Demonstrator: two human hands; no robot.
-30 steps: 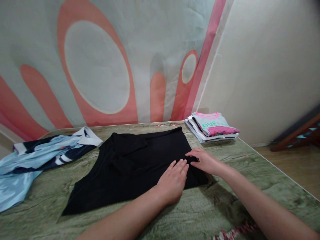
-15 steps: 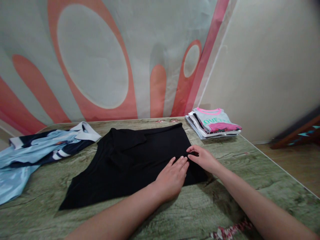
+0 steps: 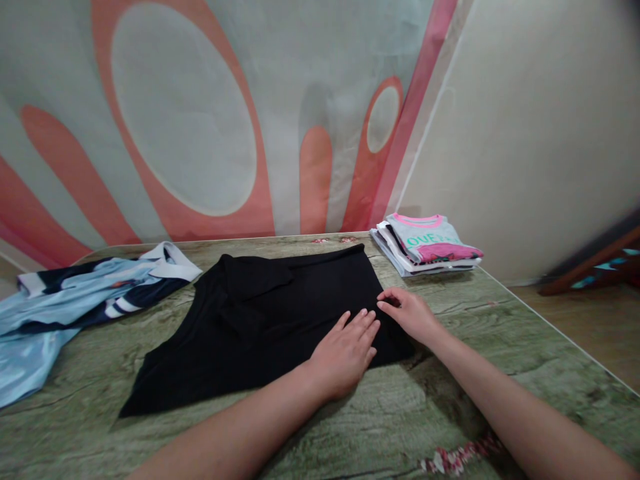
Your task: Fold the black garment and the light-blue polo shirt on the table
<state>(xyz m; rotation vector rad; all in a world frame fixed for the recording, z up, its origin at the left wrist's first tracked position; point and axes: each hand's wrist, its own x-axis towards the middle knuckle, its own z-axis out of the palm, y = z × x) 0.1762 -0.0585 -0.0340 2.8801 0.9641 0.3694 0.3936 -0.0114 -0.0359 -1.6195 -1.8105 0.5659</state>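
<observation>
A black shirt (image 3: 310, 293) lies on the table with its side and sleeve folded inward; its neckline end points left and its hem end right. My left hand (image 3: 347, 347) rests flat on the cloth close to the hem, fingers stretched out. Just right of it, my right hand (image 3: 407, 313) has thumb and forefinger pinched together at the shirt's hem edge. The exact bit of cloth between those fingertips is hard to see.
On the left of the wood-patterned table (image 3: 500, 333) lies a rumpled light blue and navy shirt (image 3: 115, 287) with a white collar. A stack of folded shirts (image 3: 427, 243), grey and pink on top, sits at the back right corner. A wall with orange shapes rises behind.
My right hand has shifted slightly to the right along the hem. The left hand stays flat on the black shirt, almost unmoved. The view has tilted very slightly.
</observation>
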